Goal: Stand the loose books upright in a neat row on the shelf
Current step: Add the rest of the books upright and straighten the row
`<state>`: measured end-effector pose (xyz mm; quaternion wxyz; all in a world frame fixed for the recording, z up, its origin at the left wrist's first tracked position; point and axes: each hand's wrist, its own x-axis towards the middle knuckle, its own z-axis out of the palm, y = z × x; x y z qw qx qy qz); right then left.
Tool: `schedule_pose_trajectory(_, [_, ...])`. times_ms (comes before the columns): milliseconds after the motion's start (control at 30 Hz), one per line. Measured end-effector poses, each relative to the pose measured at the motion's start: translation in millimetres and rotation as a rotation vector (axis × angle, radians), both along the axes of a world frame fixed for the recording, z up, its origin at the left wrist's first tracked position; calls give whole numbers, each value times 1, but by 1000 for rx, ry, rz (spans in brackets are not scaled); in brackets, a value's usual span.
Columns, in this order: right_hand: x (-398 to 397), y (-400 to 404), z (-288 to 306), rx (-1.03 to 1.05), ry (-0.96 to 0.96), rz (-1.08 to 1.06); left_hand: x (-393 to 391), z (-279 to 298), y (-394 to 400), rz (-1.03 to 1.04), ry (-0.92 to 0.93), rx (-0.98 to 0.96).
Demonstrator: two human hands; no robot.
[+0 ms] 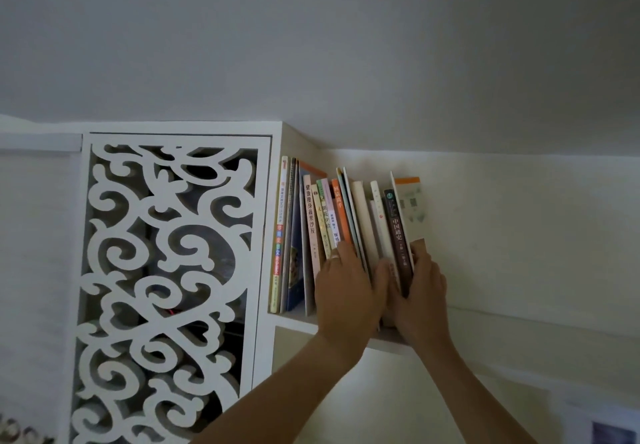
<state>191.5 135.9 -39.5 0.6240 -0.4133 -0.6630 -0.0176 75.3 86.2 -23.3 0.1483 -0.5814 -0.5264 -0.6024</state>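
A row of several books [346, 222] stands on a high white shelf [298, 322], leaning slightly from left to right. My left hand [346, 288] lies flat against the spines in the middle, fingers over an orange-spined book [339, 215]; it wears a ring. My right hand [420, 288] grips the right end of the row, thumb on the near side and fingers behind a dark brown book [398, 232] and a white book with an orange top [410, 208]. The lower parts of these books are hidden by both hands.
A white cabinet door with a carved scroll pattern [166, 288] stands just left of the shelf. The pale wall [519, 236] runs behind and to the right, and the ceiling [311, 45] is close above. A picture corner [609, 433] shows at the bottom right.
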Motion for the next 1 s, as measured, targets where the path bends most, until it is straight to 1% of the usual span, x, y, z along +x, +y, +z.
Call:
schedule_pose_trajectory(33, [0, 0, 0, 9, 0, 1, 1, 4, 4, -40, -64, -63])
schedule_pose_trajectory(100, [-1, 0, 0, 22, -8, -5, 1, 10, 8, -99, -102, -94])
schedule_pose_trajectory(167, [-1, 0, 0, 30, -22, -33, -1, 11, 10, -141, -128, -43])
schedule_pose_trajectory(267, [-4, 0, -1, 36, -44, -81, 2, 2, 6, -133, -159, 43])
schedule_pose_trajectory(367, [-6, 3, -4, 57, -75, -125, 7, -1, 0, -167, -195, 31])
schedule_pose_trajectory(467, [-6, 4, -6, 88, -95, -144, 5, 10, -1, -150, -189, -55])
schedule_pose_trajectory(567, [-8, 1, -5, 100, -91, -159, 1, 18, -4, -229, -197, -116])
schedule_pose_trajectory(667, [-9, -2, -6, 115, -92, -169, 3, 20, -19, -183, -143, -126])
schedule_pose_trajectory(867, [-13, -6, -3, 130, -158, -224, -8, 14, -51, -167, -84, -24])
schedule_pose_trajectory(1000, [-16, -12, -3, 109, -229, -288, -16, 12, -68, -164, -67, 0])
